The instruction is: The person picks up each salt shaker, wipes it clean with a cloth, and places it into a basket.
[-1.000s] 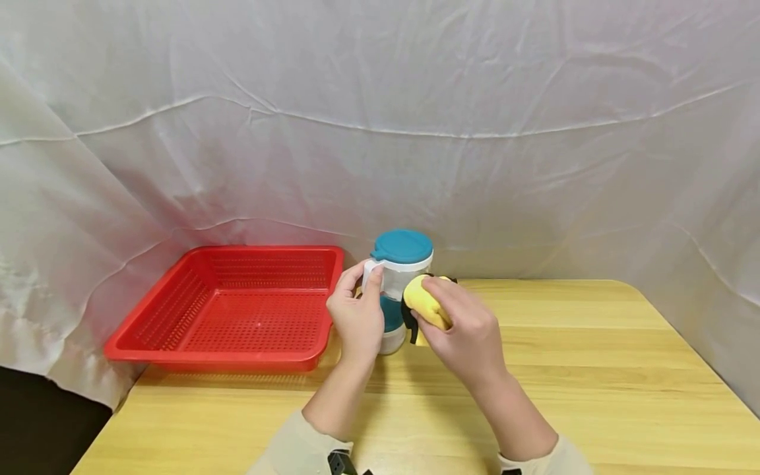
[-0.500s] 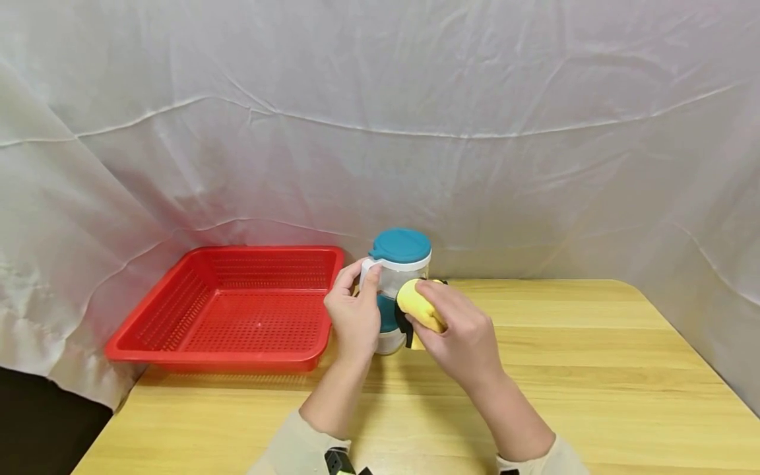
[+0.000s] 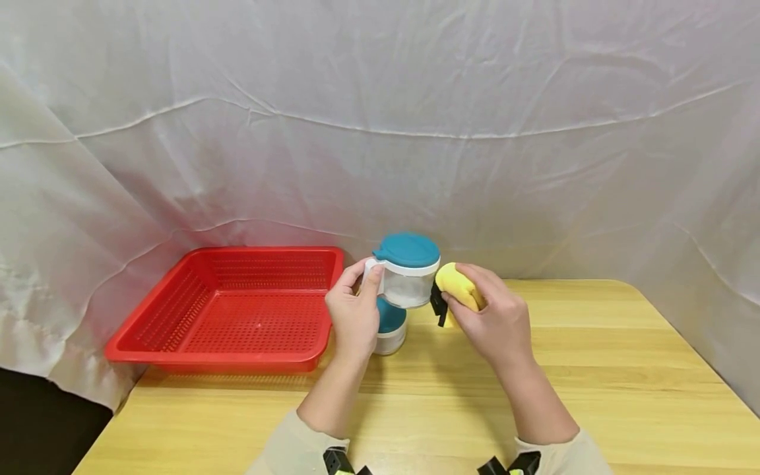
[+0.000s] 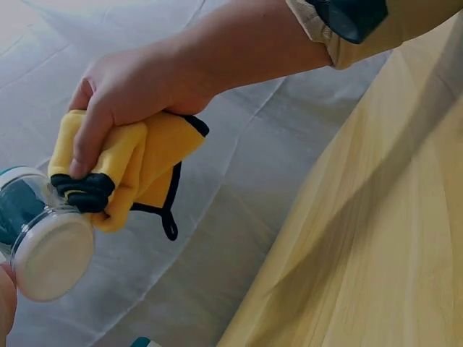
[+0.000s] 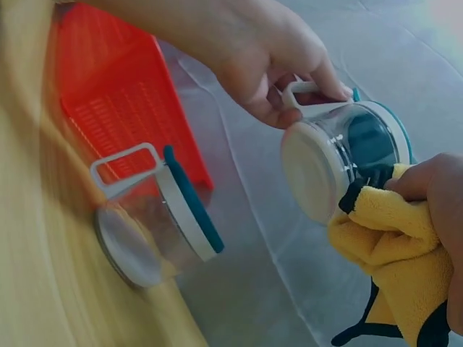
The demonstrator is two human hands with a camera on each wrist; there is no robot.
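A clear jar (image 3: 408,287) with a teal lid and white handle is held up off the table, my left hand (image 3: 356,313) gripping its handle. My right hand (image 3: 495,316) pinches a folded yellow cloth (image 3: 458,285) with black edging at the jar's right side. In the right wrist view the cloth (image 5: 394,238) lies against the jar's wall by the lid. A second jar (image 3: 392,330) of the same kind stands on the table below; its handle shows in the right wrist view, while the held jar and left hand partly cover it in the head view.
A red plastic basket (image 3: 216,359) with perforated walls stands on the left of the wooden table (image 3: 594,369), close to the left hand. A pale cloth curtain (image 3: 380,165) hangs behind and around the table.
My right hand has moved right and slightly up with the cloth, from the front of the jar to its right side. The jar has shifted slightly right, still in my left hand.
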